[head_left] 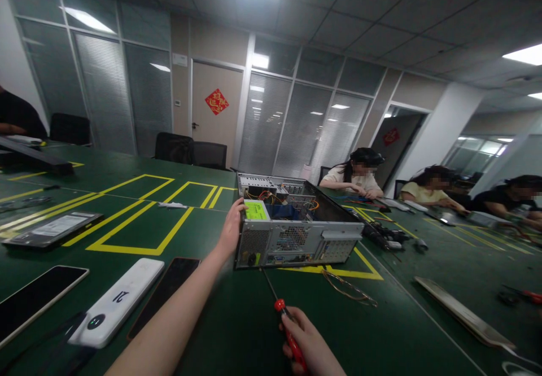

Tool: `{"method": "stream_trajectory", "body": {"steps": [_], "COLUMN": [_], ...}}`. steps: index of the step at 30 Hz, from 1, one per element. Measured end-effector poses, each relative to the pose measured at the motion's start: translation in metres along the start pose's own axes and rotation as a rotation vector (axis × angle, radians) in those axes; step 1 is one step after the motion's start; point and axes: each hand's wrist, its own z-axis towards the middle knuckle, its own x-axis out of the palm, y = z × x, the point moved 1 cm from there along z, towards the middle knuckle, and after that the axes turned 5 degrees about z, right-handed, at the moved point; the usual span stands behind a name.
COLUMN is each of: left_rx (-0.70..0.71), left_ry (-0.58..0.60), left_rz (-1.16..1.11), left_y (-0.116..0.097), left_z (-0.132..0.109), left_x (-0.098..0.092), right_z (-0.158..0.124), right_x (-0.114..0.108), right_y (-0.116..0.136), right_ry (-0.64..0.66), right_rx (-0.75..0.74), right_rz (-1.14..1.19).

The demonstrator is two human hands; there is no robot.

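An open desktop computer case (296,240) lies on the green table (190,235), its rear panel facing me and coloured wires showing inside. My left hand (231,229) reaches forward and grips the case's left rear corner, fingers curled over the top edge beside a green-labelled power supply (256,210). My right hand (309,345) is near the bottom edge, closed round the red handle of a screwdriver (282,314), whose thin shaft points up toward the case's lower rear edge.
Phones (38,294), a white power bank (118,302) and a flat panel (51,228) lie at my left. A loose cable (349,290) and a long side panel (463,312) lie on the right. Three people work at the far right; another person's sleeve shows at far left.
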Motion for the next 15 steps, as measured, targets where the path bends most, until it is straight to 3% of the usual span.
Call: {"method": "stream_trajectory", "body": {"steps": [3, 6, 9, 12, 15], "left_rx": [0.003, 0.000, -0.001, 0.005, 0.006], "left_ry": [0.005, 0.009, 0.003, -0.008, -0.006], "left_rz": [-0.004, -0.009, -0.015, -0.018, -0.016], "left_y": [0.000, 0.000, 0.000, 0.001, 0.000], "left_z": [0.000, 0.000, 0.000, 0.000, 0.001], "left_x": [-0.001, -0.001, -0.001, 0.000, 0.000], "right_z": [0.001, -0.001, -0.002, 0.003, 0.008], "right_x": [-0.003, -0.007, -0.009, -0.007, -0.005], "right_y": [0.000, 0.002, -0.001, -0.008, -0.014], "right_ry": [0.082, 0.313, 0.463, 0.509, 0.454], "right_rx": [0.138, 0.259, 0.274, 0.240, 0.210], "right_rz": [0.178, 0.369, 0.351, 0.322, 0.332]}}
